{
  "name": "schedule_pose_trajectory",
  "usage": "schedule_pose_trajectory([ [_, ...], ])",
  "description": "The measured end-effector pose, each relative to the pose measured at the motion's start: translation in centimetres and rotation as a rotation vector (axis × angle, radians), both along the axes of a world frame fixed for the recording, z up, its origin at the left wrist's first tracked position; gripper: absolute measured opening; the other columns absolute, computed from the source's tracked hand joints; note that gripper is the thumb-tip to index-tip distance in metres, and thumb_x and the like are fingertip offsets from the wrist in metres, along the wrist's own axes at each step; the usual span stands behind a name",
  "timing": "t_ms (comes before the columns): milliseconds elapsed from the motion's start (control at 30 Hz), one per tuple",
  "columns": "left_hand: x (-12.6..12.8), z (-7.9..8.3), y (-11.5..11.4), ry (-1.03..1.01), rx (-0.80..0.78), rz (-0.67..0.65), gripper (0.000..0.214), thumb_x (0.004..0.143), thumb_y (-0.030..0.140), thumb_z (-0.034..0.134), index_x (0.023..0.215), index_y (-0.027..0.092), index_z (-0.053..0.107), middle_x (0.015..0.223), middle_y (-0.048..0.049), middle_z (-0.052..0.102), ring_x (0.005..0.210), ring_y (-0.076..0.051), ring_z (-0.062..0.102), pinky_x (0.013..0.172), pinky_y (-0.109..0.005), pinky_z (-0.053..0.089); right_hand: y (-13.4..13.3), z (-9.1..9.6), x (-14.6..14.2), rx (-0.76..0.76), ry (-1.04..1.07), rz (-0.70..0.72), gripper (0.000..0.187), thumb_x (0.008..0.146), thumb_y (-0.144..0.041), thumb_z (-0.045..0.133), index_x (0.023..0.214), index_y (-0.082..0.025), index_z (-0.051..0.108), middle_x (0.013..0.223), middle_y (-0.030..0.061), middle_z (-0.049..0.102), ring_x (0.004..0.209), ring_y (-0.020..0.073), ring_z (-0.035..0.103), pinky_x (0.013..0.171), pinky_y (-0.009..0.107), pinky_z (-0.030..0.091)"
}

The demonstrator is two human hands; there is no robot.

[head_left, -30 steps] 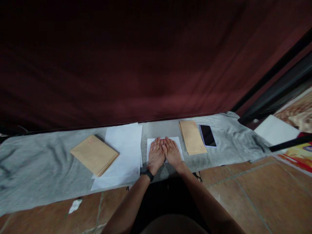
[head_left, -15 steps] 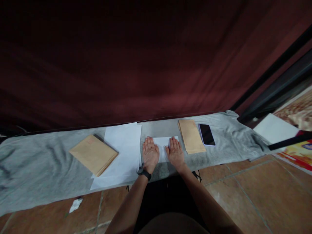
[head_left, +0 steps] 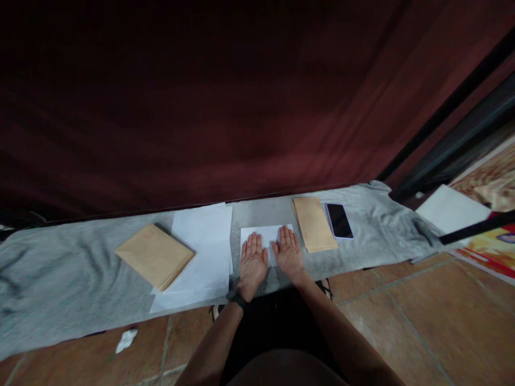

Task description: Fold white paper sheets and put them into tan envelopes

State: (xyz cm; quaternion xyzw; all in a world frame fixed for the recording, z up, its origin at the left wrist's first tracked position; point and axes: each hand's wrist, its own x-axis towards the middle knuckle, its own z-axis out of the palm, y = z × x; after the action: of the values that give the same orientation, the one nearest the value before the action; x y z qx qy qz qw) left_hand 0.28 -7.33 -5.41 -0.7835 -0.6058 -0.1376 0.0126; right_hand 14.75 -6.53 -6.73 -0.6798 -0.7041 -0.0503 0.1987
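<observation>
A white sheet of paper (head_left: 269, 235), apparently folded, lies on the grey cloth in front of me. On its left part rests my left hand (head_left: 253, 262), palm down with the fingers stretched out, a dark watch on the wrist. My right hand (head_left: 288, 252) lies flat on the sheet's right part, thumb pointing toward the left hand. Both hands press on the paper without gripping it, and they hide its lower edge in part. Right of my right hand are brown envelopes (head_left: 316, 225) in a small stack. Left of my left hand lie larger white sheets (head_left: 205, 241).
A thicker stack of brown envelopes (head_left: 155, 256) sits askew over the white sheets. A phone (head_left: 340, 221) lies at the right on the grey cloth (head_left: 72, 279). Behind hangs a dark red curtain (head_left: 241, 134). A scrap of white paper (head_left: 126, 340) is on the tiled floor.
My left hand has slid slightly right and toward me over the paper, baring its upper left corner. My right hand stays almost in place.
</observation>
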Motion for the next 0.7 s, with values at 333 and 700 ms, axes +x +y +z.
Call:
schedule_pose_trajectory([
  [333,-0.9,0.1,-0.9,0.032,-0.01,0.065,0.059,0.099,0.029,0.035,0.152,0.003,0.032,0.16,-0.0196,0.033,0.151,-0.027,0.024,0.122,-0.048,0.027,-2.8,0.2,0.3,0.061,0.023,0.018,0.057,0.104,-0.034,0.036,0.152,-0.004,0.036,0.157,0.0206,0.037,0.145,0.0312,0.036,0.116,0.05,0.03],
  [700,-0.8,0.3,-0.9,0.058,-0.026,0.012,0.062,0.099,0.035,0.039,0.155,0.012,0.03,0.164,-0.0163,0.025,0.152,-0.03,0.021,0.123,-0.052,0.019,-7.6,0.3,2.0,0.043,-0.05,0.233,0.054,0.104,-0.037,0.041,0.152,-0.012,0.04,0.156,0.0165,0.041,0.144,0.0291,0.039,0.116,0.047,0.034],
])
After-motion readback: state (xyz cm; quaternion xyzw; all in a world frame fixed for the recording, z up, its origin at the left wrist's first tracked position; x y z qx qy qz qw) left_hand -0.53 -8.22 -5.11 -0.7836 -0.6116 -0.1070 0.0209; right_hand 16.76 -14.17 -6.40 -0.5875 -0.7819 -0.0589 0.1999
